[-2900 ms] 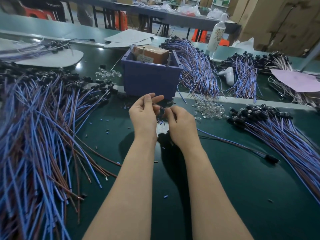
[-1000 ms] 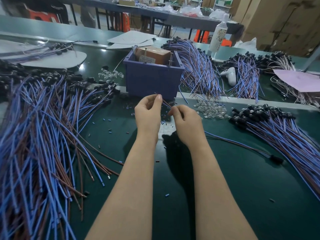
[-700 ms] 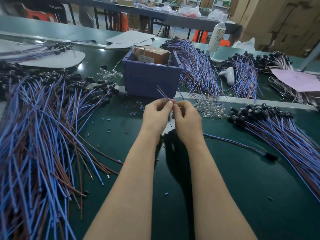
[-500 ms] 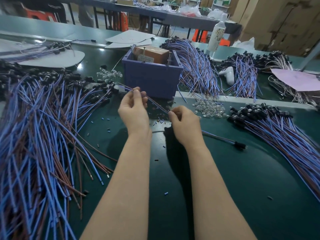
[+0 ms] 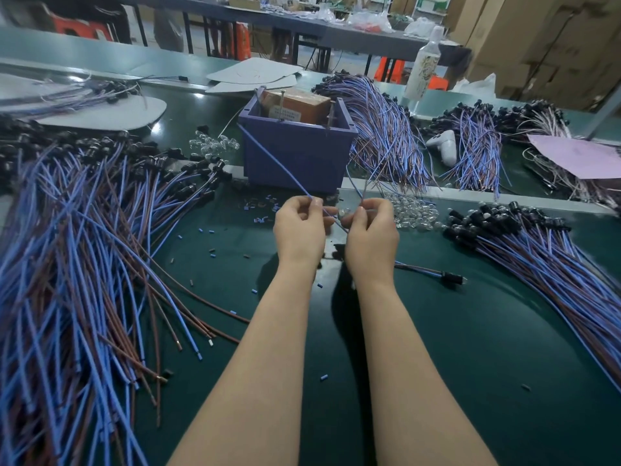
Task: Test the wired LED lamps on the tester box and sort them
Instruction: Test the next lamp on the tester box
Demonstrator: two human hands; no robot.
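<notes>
A lamp [image 5: 341, 214] is held above the table [image 5: 453, 348] just in front of the box [image 5: 295, 156], between two hands raised side by side. Its blue wire [image 5: 275, 161] is pinched between the thumb and curled fingers of the left hand [image 5: 299, 230]. From that pinch it is stretched up and to the left across the front of the box as far as the left rim; whether its tip touches anything there cannot be told. A brown wire [image 5: 364, 188] is gripped in the curled fingers of the right hand [image 5: 371, 235] and is pointed upward toward the box's right corner. Only a small clear glint of the lamp's head is seen between the hands, and its join to the wires is hidden. A brown block [image 5: 297, 104] is seated inside the box, with thin metal pins [image 5: 284, 95] stood upright around it. A second lamp [image 5: 450, 277] is laid flat on the table just right of the right forearm, black head to the right. A broad left pile [image 5: 84, 247] of blue and brown wired lamps is spread beside the left arm, and a right pile [image 5: 537, 253] is fanned out well apart from the right hand. Clear bulbs [image 5: 415, 213] are heaped near the right hand. A bottle [image 5: 424, 70] is stood far behind the box.
</notes>
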